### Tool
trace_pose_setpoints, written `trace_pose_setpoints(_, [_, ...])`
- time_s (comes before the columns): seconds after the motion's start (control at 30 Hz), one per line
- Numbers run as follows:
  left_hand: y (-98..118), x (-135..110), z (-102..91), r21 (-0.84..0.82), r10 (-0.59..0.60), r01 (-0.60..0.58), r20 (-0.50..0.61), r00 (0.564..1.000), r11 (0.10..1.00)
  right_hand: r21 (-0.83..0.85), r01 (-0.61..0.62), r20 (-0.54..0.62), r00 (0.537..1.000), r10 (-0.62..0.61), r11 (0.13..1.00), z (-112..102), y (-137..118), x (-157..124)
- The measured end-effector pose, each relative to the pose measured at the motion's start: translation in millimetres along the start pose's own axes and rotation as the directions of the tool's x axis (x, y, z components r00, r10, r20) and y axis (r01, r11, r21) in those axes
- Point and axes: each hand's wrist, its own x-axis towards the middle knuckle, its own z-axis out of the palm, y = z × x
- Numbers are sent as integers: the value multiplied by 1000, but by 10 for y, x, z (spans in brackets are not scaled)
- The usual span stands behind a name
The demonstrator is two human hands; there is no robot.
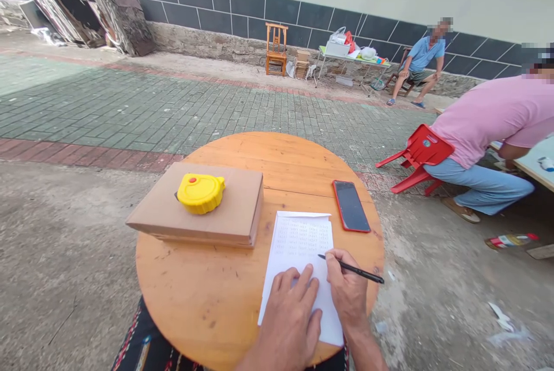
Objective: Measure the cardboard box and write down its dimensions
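Observation:
A white sheet of paper [302, 244] with rows of small print lies on the round wooden table [208, 296]. My left hand [288, 316] lies flat on the sheet's lower half, fingers stretched out. Beside it, my right hand [346, 287] pinches a black pen [351, 269], its tip touching the paper. A phone in a red case [350, 205] lies face up just beyond the paper to the right.
A flat cardboard box [234, 218] sits on the table's left part with a yellow tape measure [200, 192] on top. A person in a pink shirt sits on a red stool [418, 154] at right. Another person sits by a far folding table [352, 59].

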Motion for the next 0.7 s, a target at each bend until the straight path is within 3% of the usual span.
trace_pose_setpoints(0.7, [-12, 3, 28, -20, 4, -4, 2, 1000, 1000, -51, -5, 55, 998, 8, 999, 20, 26, 16])
